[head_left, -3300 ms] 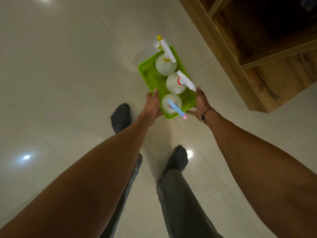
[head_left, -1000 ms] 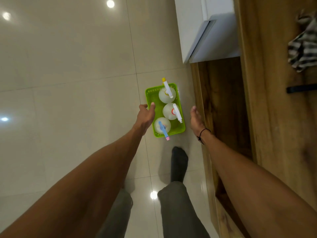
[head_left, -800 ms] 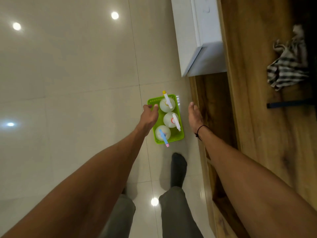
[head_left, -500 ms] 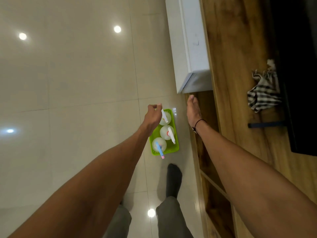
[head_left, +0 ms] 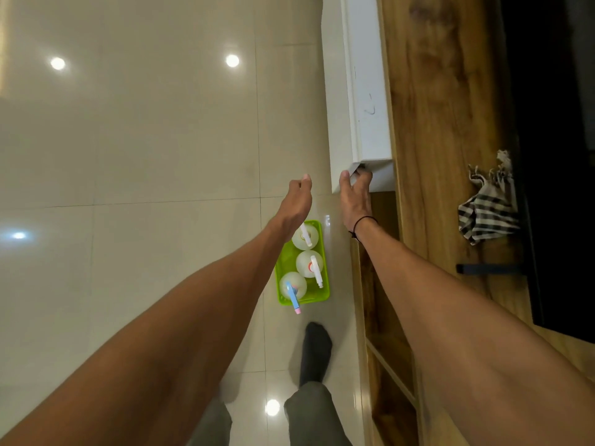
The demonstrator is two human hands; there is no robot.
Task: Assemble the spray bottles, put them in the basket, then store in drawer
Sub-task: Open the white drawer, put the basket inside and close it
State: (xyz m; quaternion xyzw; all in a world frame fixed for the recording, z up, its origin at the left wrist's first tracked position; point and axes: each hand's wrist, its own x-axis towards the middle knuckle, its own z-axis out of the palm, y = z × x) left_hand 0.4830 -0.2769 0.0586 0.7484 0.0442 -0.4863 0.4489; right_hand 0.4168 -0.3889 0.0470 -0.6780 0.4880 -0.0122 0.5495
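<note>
Curling right fingers (head_left: 363, 177) over near corner of white drawer front (head_left: 360, 91); right hand (head_left: 355, 201) grasping it, thumb outside. Left hand (head_left: 297, 201) empty, loosely curled, beside. Pull straight, evenly. Green plastic basket (head_left: 324, 286) with three assembled translucent spray bottles (head_left: 307, 263) on glossy tile floor (head_left: 145, 140) against wooden cabinet (head_left: 431, 107).

The floor (head_left: 145, 140) was glossy pale tile, smooth enough to mirror the ceiling lights. The basket (head_left: 283, 265) looked like bright green plastic with a slight sheen, and the three spray bottles (head_left: 309, 263) in it were milky, translucent plastic with matt white trigger heads. The drawer (head_left: 370, 91) front was smooth and white, satin rather than shiny. The worktop (head_left: 434, 91) showed warm wood grain, fairly matt. A checked cloth (head_left: 486, 207) lay crumpled on it, soft and frayed at the edge
</note>
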